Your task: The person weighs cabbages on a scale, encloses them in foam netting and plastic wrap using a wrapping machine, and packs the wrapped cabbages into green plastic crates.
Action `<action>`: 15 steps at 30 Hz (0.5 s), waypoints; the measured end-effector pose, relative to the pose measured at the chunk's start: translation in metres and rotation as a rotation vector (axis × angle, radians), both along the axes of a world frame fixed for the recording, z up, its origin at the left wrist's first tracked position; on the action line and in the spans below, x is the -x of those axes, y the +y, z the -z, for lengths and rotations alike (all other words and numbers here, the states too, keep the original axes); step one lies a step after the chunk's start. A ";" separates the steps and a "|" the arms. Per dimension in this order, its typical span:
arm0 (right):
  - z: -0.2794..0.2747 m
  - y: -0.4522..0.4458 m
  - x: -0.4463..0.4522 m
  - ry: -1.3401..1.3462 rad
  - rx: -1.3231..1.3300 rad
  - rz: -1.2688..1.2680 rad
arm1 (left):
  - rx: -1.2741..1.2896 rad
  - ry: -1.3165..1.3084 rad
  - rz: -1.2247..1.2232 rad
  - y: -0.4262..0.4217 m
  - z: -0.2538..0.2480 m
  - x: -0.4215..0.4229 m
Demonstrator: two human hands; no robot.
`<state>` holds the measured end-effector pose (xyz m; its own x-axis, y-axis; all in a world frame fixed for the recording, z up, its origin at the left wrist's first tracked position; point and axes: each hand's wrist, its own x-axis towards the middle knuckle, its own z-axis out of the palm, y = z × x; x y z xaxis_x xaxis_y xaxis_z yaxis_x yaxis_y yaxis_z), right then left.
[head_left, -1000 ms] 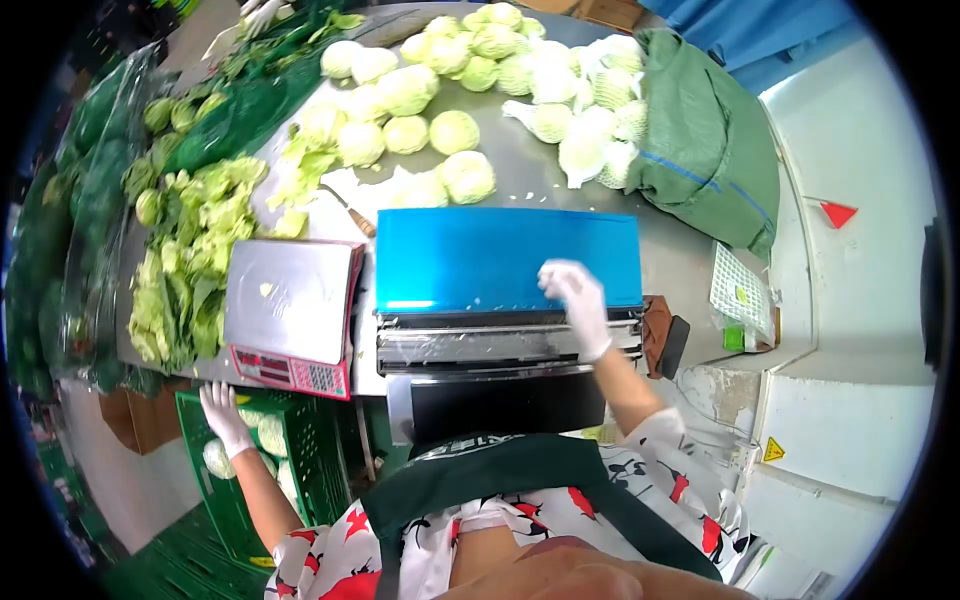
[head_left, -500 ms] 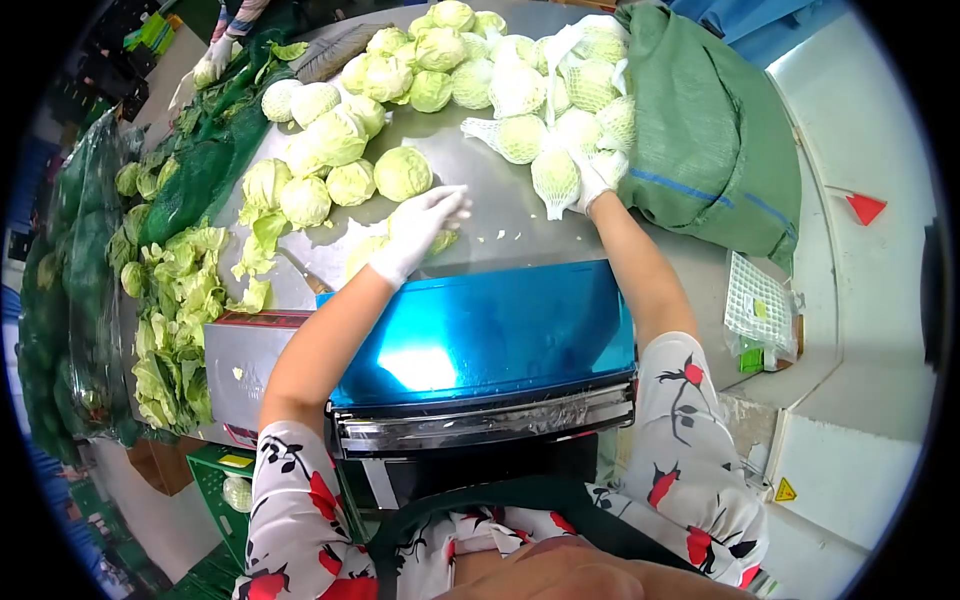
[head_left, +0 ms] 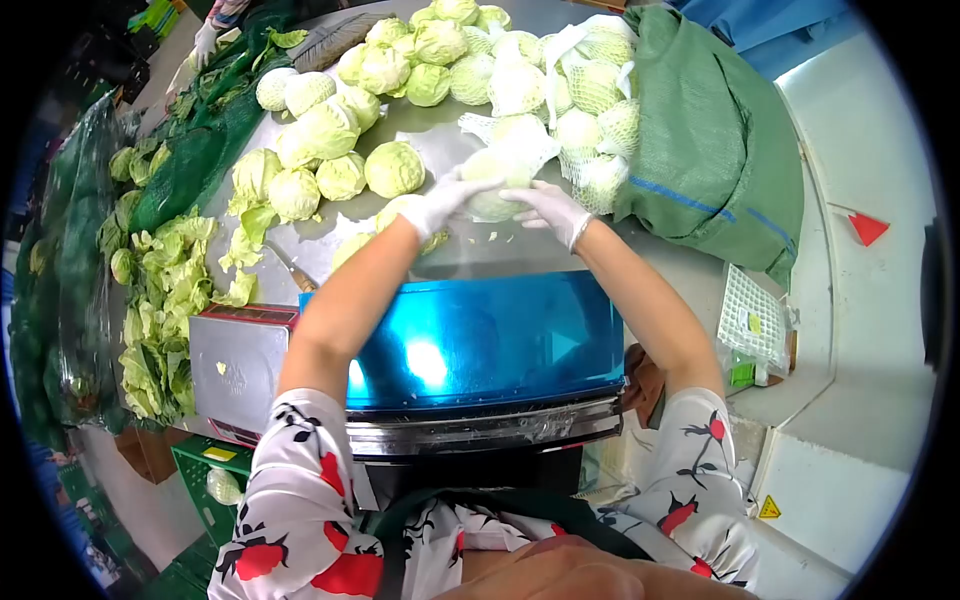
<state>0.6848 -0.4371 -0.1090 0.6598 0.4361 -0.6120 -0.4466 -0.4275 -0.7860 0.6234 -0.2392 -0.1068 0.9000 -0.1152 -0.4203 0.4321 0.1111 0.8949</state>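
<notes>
A pale green cabbage (head_left: pixel 492 198), blurred and seemingly in a white foam net, sits between my two white-gloved hands above the metal table. My left hand (head_left: pixel 442 206) curves against its left side, fingers pressed to it. On the opposite side my right hand (head_left: pixel 552 213) rests its fingertips on the cabbage. Just beyond lies a netted cabbage (head_left: pixel 518 132) with loose white netting around it. A bare cabbage (head_left: pixel 395 169) is left of my left hand, and part of another cabbage shows beneath that wrist.
A blue shiny machine cover (head_left: pixel 480 340) lies under my forearms. Netted cabbages (head_left: pixel 597 85) lean by a green sack (head_left: pixel 710 140). At left are a knife (head_left: pixel 290 265), a metal-topped scale (head_left: pixel 240 365) and trimmed leaves (head_left: pixel 165 310). Another person's gloved hand (head_left: pixel 205 42) shows top left.
My right hand has moved left from the netted cabbages near the sack, and my left hand has moved right. They now meet around one cabbage. The other person's hand shifted slightly.
</notes>
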 end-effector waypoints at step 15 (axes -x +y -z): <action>-0.098 0.097 0.195 -0.063 -0.347 -0.438 | -0.358 -0.158 -0.964 0.228 -0.031 0.414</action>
